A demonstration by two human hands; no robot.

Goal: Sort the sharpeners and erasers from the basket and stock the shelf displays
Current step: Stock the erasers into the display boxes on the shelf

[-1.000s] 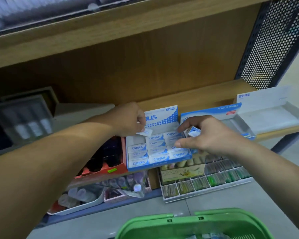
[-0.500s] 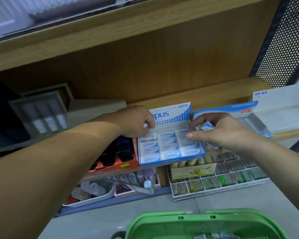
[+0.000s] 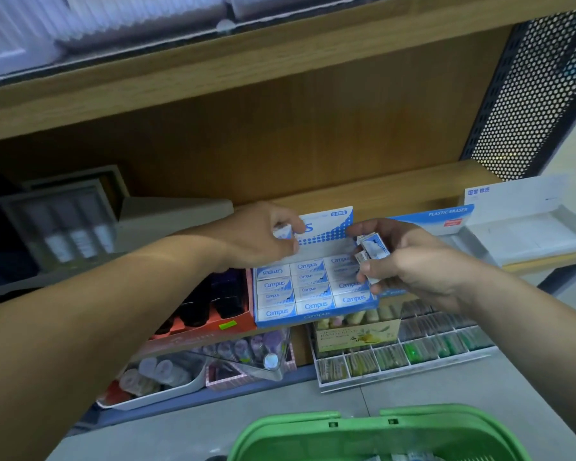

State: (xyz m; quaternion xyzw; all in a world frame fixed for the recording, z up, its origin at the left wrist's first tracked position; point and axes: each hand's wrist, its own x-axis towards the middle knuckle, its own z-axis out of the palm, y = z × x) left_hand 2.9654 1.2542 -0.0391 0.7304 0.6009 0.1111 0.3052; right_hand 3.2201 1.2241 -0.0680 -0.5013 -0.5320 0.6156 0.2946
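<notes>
1. Wooden shelving [image 3: 396,191] fills the view, with a board above and a brown back wall.
2. At its right end stands a black mesh panel [image 3: 539,88].
3. Low in the view is the rim of a green basket [image 3: 313,427]. What lies inside is too blurred to tell.
4. On the shelf edge sits a blue display box [image 3: 313,319], tilted toward the viewer. Rows of erasers [image 3: 308,266] marked "Campus" fill it.
5. A red tray [image 3: 207,331] of dark items touches the box on its left. To its right stand a box headed "PLASTIC ERASER" [image 3: 446,217] and a white box [image 3: 526,227].
6. Below the shelf lies a divided tray [image 3: 413,374] of small greenish packets.
7. The left hand [image 3: 256,237] hangs over the back left corner of the blue box, thumb and fingertips pinching.
8. The right hand [image 3: 413,261] is at the box's right edge, its fingers curled round what it carries.
9. A small stack of erasers [image 3: 374,249] sits in the right hand's grip.
10. A single eraser [image 3: 281,231] is held in the left hand's pinch, clear of the rows, in front of the box's raised card.
</notes>
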